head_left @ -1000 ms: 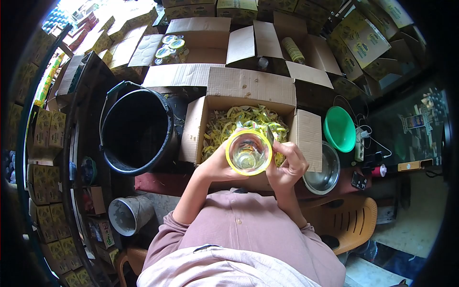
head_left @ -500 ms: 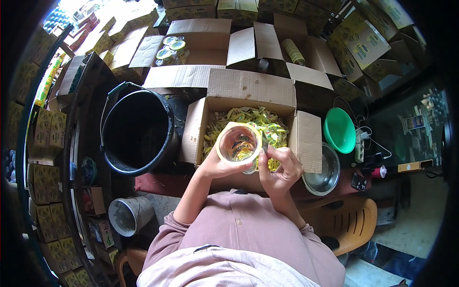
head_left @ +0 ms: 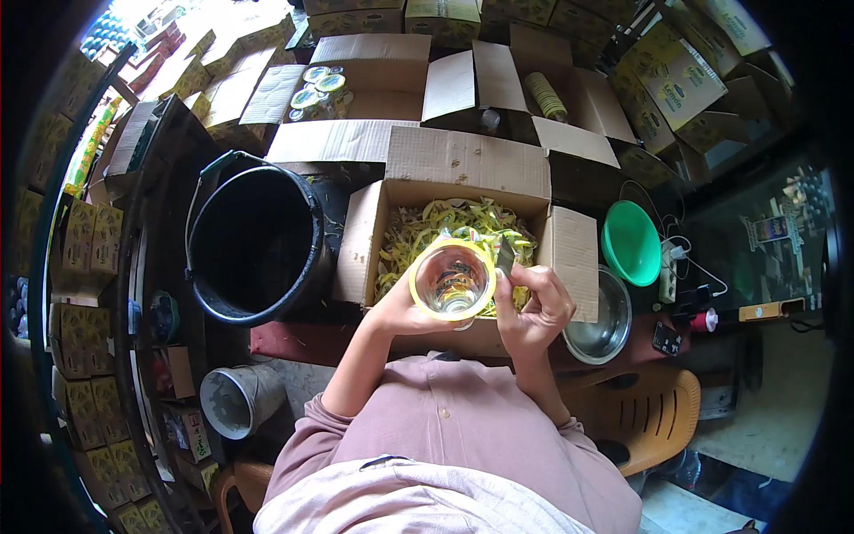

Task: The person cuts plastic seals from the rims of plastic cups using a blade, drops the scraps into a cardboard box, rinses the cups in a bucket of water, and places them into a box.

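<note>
Background carton [head_left: 678,84] reads "Lemon"; left grip [head_left: 400,307] holds cup [head_left: 455,283], right grip [head_left: 535,311] dark strip [head_left: 505,256].

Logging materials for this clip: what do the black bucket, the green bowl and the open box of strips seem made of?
Black bucket: probably plastic, slightly shiny rim.
Green bowl: likely smooth plastic, bright even colour.
Box: matt brown cardboard, creased folding flaps.

Cup [head_left: 455,283] re-tilted; right hand [head_left: 532,310], dark blade [head_left: 505,255] shifted rightward.
</note>
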A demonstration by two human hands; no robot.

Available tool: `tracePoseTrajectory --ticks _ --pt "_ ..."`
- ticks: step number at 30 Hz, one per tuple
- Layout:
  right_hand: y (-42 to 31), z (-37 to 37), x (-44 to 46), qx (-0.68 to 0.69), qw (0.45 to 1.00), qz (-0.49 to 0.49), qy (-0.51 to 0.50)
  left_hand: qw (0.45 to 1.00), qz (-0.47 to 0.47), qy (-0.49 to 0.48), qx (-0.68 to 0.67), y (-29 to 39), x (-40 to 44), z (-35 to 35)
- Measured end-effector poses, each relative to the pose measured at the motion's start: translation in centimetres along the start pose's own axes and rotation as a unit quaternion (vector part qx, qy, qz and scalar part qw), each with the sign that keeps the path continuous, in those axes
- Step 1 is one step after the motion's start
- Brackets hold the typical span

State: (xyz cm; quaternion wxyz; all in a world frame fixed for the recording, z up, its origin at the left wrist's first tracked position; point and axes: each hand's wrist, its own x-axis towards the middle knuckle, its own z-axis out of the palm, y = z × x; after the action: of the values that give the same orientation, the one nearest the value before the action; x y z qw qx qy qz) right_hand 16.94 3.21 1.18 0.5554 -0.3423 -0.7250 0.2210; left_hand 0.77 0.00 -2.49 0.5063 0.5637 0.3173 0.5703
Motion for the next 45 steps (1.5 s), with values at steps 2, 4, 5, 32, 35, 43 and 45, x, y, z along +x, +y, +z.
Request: tracePoseTrajectory --ticks 2,4,5,32,35,43,45 --pt "-0.2 -0.1 -0.1 0.004 1.0 0.002 0.0 1.0 -0.008 0.009 -0.007 0.1 -0.1 0.0" --pt "-0.5 -0.1 -0.2 0.014 1.0 -0.006 -0.002 1.0 -0.006 0.006 -0.008 0.0 0.0 0.0" --pt "-0.6 0.0 -0.2 0.006 1.0 -0.015 -0.004 1.0 -0.004 0.005 -0.008 -0.1 0.0 -0.1" --pt "15.6 -7.5 -5.5 -0.042 0.953 0.301 0.022 0.954 -0.086 0.14 -0.25 -1.7 0.4 -0.1" --pt "18.5 -10.5 -9.3 -0.027 0.926 0.368 0.082 0.936 -0.109 0.204 -0.264 -3.1 0.6 -0.3" --pt "19.3 -14.8 -14.4 0.136 0.784 0.455 0.399 0.854 -0.156 0.252 -0.427 -5.6 0.5 -0.9" --pt "19.8 -15.6 -15.3 0.144 0.77 0.468 0.409 0.873 -0.145 0.253 -0.391 -5.5 0.1 -1.4"
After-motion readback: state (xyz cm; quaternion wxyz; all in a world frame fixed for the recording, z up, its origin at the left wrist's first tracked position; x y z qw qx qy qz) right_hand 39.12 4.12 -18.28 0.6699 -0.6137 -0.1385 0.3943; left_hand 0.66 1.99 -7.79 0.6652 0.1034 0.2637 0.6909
